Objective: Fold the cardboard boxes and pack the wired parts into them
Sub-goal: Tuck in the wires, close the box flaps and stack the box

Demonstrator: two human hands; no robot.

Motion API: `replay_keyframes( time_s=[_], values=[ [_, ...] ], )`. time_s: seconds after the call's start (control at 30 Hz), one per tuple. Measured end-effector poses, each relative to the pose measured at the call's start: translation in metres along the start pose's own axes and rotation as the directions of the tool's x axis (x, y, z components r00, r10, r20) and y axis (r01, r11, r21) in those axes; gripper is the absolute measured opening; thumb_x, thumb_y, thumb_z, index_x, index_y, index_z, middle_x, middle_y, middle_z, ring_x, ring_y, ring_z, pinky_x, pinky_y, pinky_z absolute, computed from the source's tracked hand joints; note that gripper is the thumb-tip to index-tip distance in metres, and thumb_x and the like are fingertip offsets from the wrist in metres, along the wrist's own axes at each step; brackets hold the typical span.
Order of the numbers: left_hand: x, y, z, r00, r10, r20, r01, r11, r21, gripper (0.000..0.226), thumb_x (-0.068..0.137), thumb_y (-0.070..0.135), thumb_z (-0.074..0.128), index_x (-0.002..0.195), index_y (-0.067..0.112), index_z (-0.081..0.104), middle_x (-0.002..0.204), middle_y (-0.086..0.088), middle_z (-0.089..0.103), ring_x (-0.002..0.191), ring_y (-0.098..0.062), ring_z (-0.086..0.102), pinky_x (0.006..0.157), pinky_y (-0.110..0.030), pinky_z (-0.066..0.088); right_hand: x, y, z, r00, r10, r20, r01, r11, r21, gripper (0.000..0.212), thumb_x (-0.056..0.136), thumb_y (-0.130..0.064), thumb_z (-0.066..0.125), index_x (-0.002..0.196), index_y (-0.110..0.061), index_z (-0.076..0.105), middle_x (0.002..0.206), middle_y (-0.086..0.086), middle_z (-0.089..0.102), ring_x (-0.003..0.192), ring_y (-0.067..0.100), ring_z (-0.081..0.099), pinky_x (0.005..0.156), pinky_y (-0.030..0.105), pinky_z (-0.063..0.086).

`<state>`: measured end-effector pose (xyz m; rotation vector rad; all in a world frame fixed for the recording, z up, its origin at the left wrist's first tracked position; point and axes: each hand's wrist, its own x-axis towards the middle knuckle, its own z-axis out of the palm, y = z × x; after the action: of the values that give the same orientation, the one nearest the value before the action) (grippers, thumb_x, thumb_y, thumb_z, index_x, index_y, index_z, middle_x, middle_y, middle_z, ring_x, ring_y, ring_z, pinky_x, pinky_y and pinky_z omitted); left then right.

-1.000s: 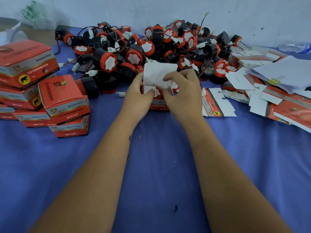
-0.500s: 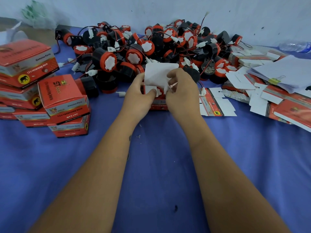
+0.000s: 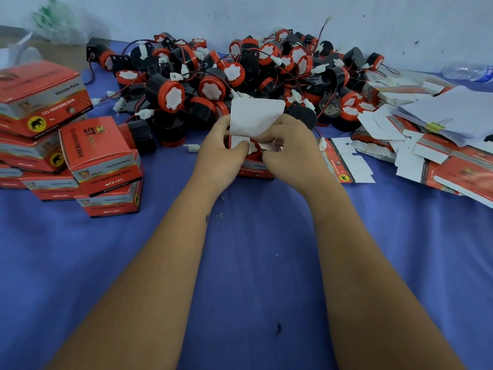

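Observation:
A small red cardboard box (image 3: 256,169) stands on the blue cloth at the centre, its white lid flap (image 3: 256,113) raised. Inside it shows the red rim of a wired part (image 3: 254,149). My left hand (image 3: 221,153) grips the box's left side, thumb on a white side flap. My right hand (image 3: 290,150) holds the right side, its curled fingers pressing the other flap inward. A big heap of black-and-red wired parts (image 3: 213,84) lies just behind the box.
Closed red boxes (image 3: 98,156) are stacked at the left. Flat unfolded box blanks (image 3: 346,161) and a clipped pile of white sheets (image 3: 453,110) lie at the right. A plastic bottle (image 3: 466,72) lies by the wall at the far right.
My right hand has dropped from the lid flap to the box's right side flap. The lid flap now stands more upright. My left hand has stayed put.

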<state>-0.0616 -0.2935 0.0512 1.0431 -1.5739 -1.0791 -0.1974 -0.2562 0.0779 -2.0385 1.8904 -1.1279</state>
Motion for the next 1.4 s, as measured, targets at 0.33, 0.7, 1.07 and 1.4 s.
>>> replay_keyframes(
  time_s=[0.33,0.7,1.07,1.4],
  values=[
    [0.0,-0.001,0.001,1.0,-0.003,-0.006,0.003,1.0,0.023,0.045,0.094,0.01,0.055,0.131,0.034,0.051,0.109,0.02,0.062,0.101,0.002,0.06,0.08,-0.016,0.051,-0.004,0.006,0.01,0.975,0.195,-0.103,-0.155,0.938,0.31,0.005,0.089,-0.008,0.066,0.088,-0.005,0.07,0.094,0.001,0.058,0.083,0.01,0.055,0.073,0.022,0.047],
    [0.0,0.0,-0.011,0.999,-0.024,0.046,0.035,0.97,-0.242,0.041,0.09,-0.01,0.051,0.111,0.021,0.067,0.102,0.008,0.073,0.093,-0.003,0.069,0.074,-0.017,0.053,-0.005,0.008,0.026,0.92,0.387,-0.058,-0.241,0.677,0.696,0.035,0.094,0.004,0.048,0.112,-0.022,0.064,0.106,0.002,0.069,0.092,0.014,0.064,0.076,0.029,0.057],
    [0.009,0.002,-0.051,0.922,-0.217,0.32,0.2,0.976,0.086,0.029,0.1,0.028,0.054,0.128,0.036,0.058,0.136,0.014,0.054,0.109,0.0,0.056,0.08,-0.006,0.047,-0.011,0.016,0.01,0.932,0.33,0.151,-0.33,0.6,0.729,0.013,0.089,-0.008,0.065,0.098,-0.01,0.074,0.111,0.0,0.07,0.1,0.011,0.066,0.086,0.027,0.055],
    [0.002,-0.007,-0.046,0.956,0.051,0.289,-0.151,0.93,0.334,0.051,0.091,0.026,0.07,0.14,0.028,0.056,0.155,0.016,0.038,0.136,0.002,0.032,0.103,-0.014,0.032,-0.017,0.018,0.005,0.985,0.084,0.15,-0.146,0.871,0.47,0.045,0.083,-0.009,0.076,0.126,-0.013,0.065,0.129,-0.007,0.052,0.118,0.002,0.05,0.099,0.027,0.049]
  ],
)
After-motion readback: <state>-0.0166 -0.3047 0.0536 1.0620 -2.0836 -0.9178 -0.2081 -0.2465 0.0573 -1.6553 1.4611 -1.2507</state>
